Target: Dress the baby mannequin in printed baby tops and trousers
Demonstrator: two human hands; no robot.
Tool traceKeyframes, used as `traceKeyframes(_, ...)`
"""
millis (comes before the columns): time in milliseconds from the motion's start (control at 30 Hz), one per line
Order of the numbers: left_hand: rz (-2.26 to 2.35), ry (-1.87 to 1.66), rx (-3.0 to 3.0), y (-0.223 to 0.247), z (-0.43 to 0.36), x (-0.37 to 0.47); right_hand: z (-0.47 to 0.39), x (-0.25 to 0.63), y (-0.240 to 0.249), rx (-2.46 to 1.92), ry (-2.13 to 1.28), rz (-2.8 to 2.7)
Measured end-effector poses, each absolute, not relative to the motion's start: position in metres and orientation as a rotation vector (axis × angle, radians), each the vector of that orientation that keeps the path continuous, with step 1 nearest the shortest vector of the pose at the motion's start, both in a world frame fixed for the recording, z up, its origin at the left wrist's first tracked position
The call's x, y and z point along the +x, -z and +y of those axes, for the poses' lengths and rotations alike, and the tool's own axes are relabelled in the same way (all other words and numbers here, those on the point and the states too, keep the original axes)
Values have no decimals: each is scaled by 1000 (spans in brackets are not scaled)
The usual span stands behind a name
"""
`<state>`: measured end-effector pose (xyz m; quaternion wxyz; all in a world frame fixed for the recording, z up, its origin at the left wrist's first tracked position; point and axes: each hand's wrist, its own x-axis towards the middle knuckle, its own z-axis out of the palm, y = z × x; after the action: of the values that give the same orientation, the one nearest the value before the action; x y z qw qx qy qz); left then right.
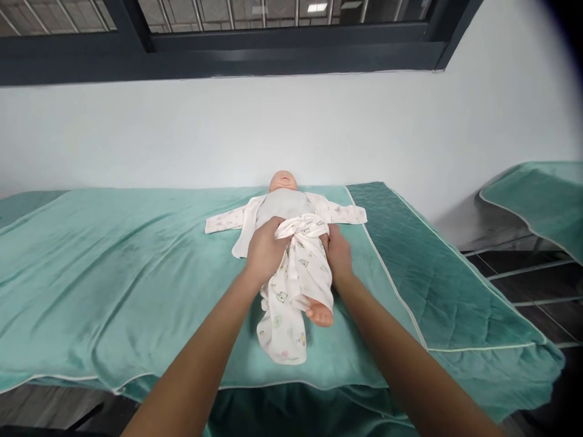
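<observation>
A baby doll point(283, 181) lies on its back with its head toward the wall. Its arms are spread in the sleeves of a white printed top point(315, 202), which hangs apart at the front over a pale grey torso. Around its legs are white printed baby trousers point(298, 276), bunched at the waist. My left hand point(268, 250) grips the waistband on one side, fingers partly hidden by cloth. On the other side my right hand point(336, 250) pinches the waistband. One bare doll foot point(320, 313) sticks out of a trouser leg; the other leg end hangs flat, its foot hidden.
A green velvety blanket point(136, 273) with soft creases covers the bed, over a darker quilted cover point(437, 279) on the right. Behind stands a white wall point(228, 133) below a dark window frame point(291, 51). Another green-covered surface point(542, 200) is at far right.
</observation>
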<state>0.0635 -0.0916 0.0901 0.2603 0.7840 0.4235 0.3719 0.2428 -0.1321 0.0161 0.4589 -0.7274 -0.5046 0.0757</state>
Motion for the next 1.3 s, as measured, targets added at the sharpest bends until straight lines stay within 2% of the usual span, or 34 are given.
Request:
traceKeyframes(167, 1093, -980, 1967, -85, -91, 57, -115, 254, -16, -1822, -185, -1390)
traceKeyframes(433, 688, -998, 1304, -47, -95, 25, -141, 242, -25, -1206, -202, -1501)
traceKeyframes(533, 618, -1011, 1238, -38, -94, 21, -145, 232, -54, -1155, -395, -1679)
traceKeyframes(700, 621, -1035, 1231, -37, -94, 22, -120, 217, -107, -1359, -744, -2120)
traceKeyframes(800, 651, -1050, 1285, -36, -96, 22, -103, 217, -112, -1358, -950, -2157)
traceKeyframes(933, 756, -1117, 1429, -36, -100, 27, -98, 225, -96, -1278, -1120, -1869)
traceKeyframes(1167, 1355, -1457, 1284, -26, -95, 30, -109, 220, -81, -1205, -899, -1868)
traceKeyframes(1300, 1578, -1625, 1300, -17, -92, 21, -106, 234, -79, -991, -662, -1559)
